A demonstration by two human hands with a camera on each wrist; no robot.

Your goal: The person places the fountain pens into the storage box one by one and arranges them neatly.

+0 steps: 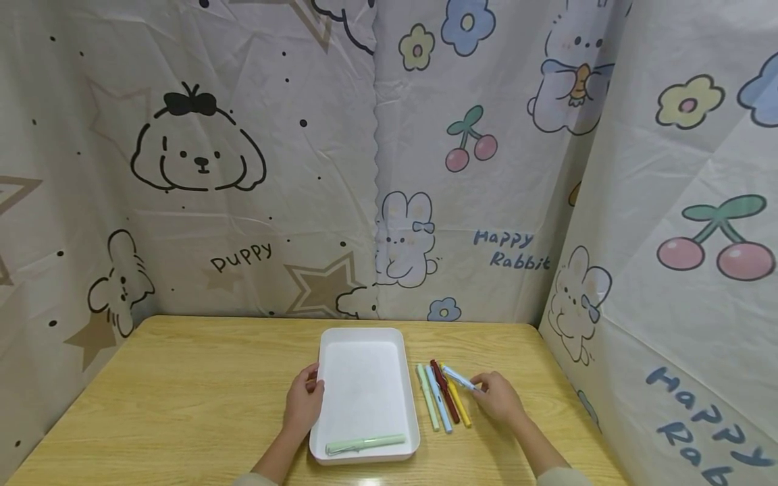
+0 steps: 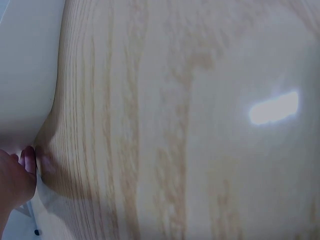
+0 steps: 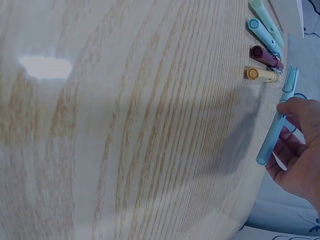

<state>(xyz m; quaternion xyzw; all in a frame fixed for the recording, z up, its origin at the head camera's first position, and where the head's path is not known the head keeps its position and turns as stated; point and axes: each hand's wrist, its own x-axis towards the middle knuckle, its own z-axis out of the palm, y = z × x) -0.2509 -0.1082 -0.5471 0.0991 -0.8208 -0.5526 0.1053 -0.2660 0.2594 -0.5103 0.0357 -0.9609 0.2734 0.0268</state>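
Note:
My left hand [image 1: 304, 403] holds the left side of a white rectangular tray [image 1: 415, 412], fingers and thumb at its rim; in the left wrist view part of this hand [image 2: 17, 177] shows beside the tray wall. A light green pen [image 1: 366, 443] with a clip lies crosswise inside the tray, along its near end. Between thumb and fingers, my right hand [image 1: 500, 399] pinches a light blue pen [image 3: 274, 131], tilted above the table. Just left of it lie a yellow pen [image 1: 461, 406], a dark red pen [image 1: 446, 393], another light blue pen [image 1: 439, 399] and another light green pen [image 1: 427, 398].
The tray and pens are on a wood-grain table [image 1: 200, 391]. Behind it and along the right side hangs a pale cloth [image 1: 340, 169] printed with puppies, rabbits, stars and cherries. Light glares off the tabletop in both wrist views.

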